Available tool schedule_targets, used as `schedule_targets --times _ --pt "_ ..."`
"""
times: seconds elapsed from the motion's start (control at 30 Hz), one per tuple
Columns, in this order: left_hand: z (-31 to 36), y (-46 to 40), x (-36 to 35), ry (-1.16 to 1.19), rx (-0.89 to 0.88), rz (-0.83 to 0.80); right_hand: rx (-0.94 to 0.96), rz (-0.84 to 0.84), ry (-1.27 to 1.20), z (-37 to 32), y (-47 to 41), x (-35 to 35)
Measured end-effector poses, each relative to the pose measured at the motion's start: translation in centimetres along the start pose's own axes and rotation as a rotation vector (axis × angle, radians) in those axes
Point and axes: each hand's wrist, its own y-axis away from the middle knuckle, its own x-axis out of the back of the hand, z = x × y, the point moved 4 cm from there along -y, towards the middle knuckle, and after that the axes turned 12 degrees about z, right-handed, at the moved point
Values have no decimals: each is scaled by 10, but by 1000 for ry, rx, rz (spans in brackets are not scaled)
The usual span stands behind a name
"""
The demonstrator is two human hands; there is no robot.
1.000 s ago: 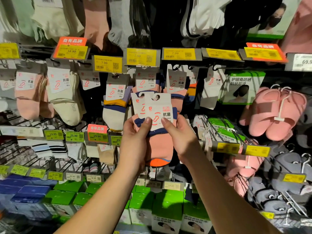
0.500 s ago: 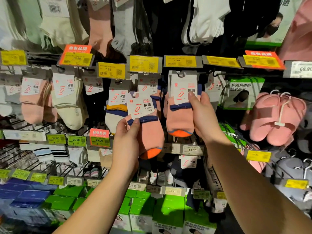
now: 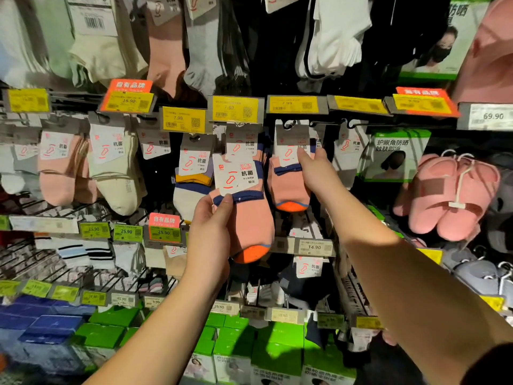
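The left hand (image 3: 209,234) holds a pink pair of socks (image 3: 251,220) in front of the rack, with the thumb pressed on the navy band at the front and the other fingers curled behind it. This pair has an orange toe pointing down and a white card (image 3: 236,177) on top, tilted slightly to the left. It is off the hooks, just left of the second pink pair (image 3: 287,187). The right hand (image 3: 315,173) pinches that second pair by its right edge, thumb on the card and fingers behind. The top of its card is up at a hook (image 3: 288,125) under a yellow price tag (image 3: 295,104). Cream socks (image 3: 119,179) hang further left, pink slippers (image 3: 449,193) hang well to the right, and green boxes (image 3: 277,345) stand on the shelf below the arms
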Motion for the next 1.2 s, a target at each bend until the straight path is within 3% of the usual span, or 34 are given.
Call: schedule_targets --times 0.3,0.6,0.8,1.0,1.2 --pt "1 4 -1 1 16 2 -18 -7 318 3 -15 -8" --pt "-1 4 0 -9 35 -6 36 -2 356 18 -11 -1" --pt "-6 3 -1 -5 48 -5 110 152 76 24 33 18" --pt "-10 8 -16 -2 62 -57 -8 -85 -265 41 105 4" --pt "-16 12 -32 -88 83 -170 -131 -280 -518 33 119 0"
